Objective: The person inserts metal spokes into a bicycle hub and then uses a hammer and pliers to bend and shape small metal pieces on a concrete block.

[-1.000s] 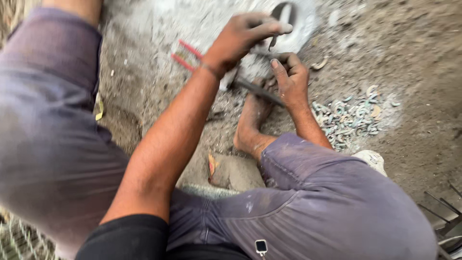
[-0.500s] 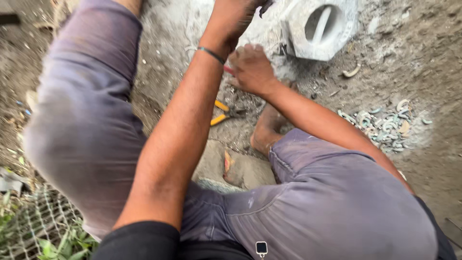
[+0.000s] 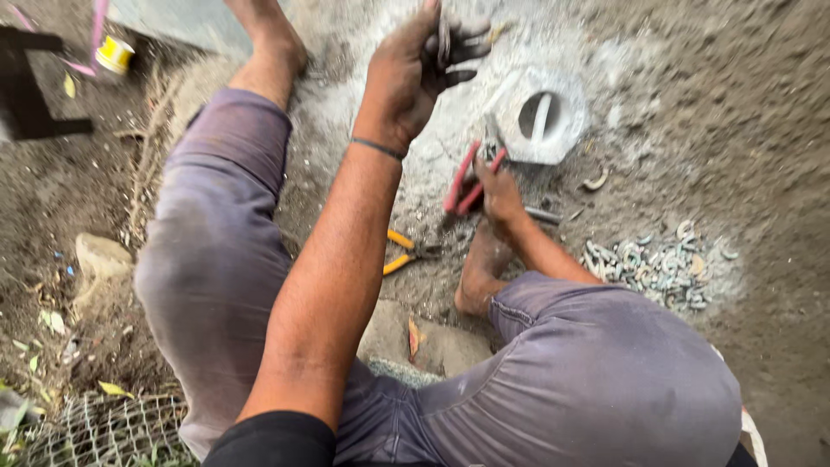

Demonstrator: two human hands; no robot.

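Two hands at work over dusty ground. Left hand [image 3: 424, 65] raised high, fingers curled around a small metal piece [image 3: 444, 39]. Right hand [image 3: 500, 192] low beside the grey stone block [image 3: 540, 117] with a round hole, gripping red-handled pliers [image 3: 467, 180]. Yellow-handled pliers [image 3: 405, 252] lying loose on the ground near the bare foot [image 3: 475, 272]. Pile of small metal rings [image 3: 661, 264] well right.

Block [image 3: 566, 130] ahead, pliers [image 3: 406, 252] between the legs — metal scraps [image 3: 661, 264] right
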